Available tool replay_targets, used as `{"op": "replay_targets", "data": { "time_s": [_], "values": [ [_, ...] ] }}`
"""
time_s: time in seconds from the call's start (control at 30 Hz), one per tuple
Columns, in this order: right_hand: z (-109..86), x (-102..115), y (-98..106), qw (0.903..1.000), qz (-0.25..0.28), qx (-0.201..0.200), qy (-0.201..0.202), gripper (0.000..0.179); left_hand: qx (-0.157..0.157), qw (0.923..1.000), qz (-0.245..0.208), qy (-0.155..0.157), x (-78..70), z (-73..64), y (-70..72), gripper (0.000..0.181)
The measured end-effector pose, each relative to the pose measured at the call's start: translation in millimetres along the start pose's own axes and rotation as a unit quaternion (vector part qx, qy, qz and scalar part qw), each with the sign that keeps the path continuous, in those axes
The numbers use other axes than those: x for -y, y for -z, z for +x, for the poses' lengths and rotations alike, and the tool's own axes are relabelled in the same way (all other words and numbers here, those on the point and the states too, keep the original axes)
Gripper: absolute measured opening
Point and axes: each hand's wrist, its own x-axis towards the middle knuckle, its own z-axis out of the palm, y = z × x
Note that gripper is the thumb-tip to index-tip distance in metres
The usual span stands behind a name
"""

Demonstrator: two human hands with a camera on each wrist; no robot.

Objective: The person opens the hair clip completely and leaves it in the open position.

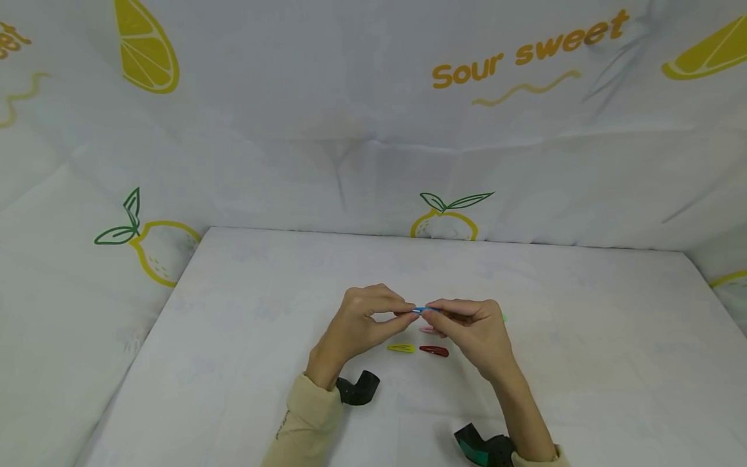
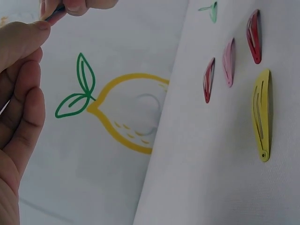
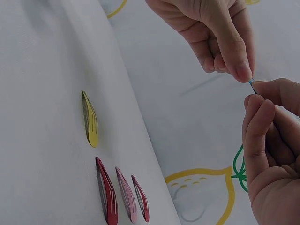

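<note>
Between my two hands, held above the table, is a small blue hair clip. The thumb and index finger of my left hand pinch one end, and my right hand pinches the other. Fingertips cover most of the clip; a thin blue sliver shows in the right wrist view. Below the hands lie a yellow hair clip, a dark red one, a pink one and another red one. Farther off is a light green clip, mostly hidden by the right hand in the head view.
The clips rest on a white-covered table. A pale cloth with lemon prints and lettering hangs behind it and at the sides. Black camera mounts stick out from both wrists, low over the table.
</note>
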Motion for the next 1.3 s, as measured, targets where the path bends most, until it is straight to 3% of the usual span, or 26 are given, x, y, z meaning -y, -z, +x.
{"op": "replay_targets", "data": {
  "time_s": [0.33, 0.63, 0.8, 1.07, 1.2, 1.3],
  "values": [
    [-1.0, -0.3, -2.4, 0.9996, -0.025, -0.007, -0.012, 0.015, -0.006, 0.9999, -0.001, 0.012, -0.5, -0.6, -1.2, 0.01],
    [-2.8, 0.7, -2.6, 0.9974, -0.066, -0.03, -0.004, 0.012, -0.012, 0.9999, 0.005, 0.003, -2.7, 3.1, -2.7, 0.008],
    [-2.3, 1.3, -2.4, 0.9976, -0.065, -0.022, -0.009, 0.013, -0.006, 0.9999, 0.004, 0.012, -2.2, 1.9, -0.3, 0.009],
    [-2.3, 0.1, -1.4, 0.9989, -0.046, 0.004, 0.008, 0.014, -0.005, 0.9989, -0.007, 0.047, 4.5, -1.3, 0.9, 0.007],
    [-2.2, 0.5, -1.5, 0.9988, -0.037, 0.011, 0.031, 0.012, 0.002, 0.997, -0.009, 0.076, 6.0, -3.3, 2.5, 0.001],
    [-2.4, 0.6, -1.5, 0.9982, -0.029, 0.015, 0.05, 0.012, 0.018, 0.9943, -0.023, 0.103, 5.5, -4.3, 3.3, 0.006]
  ]
}}
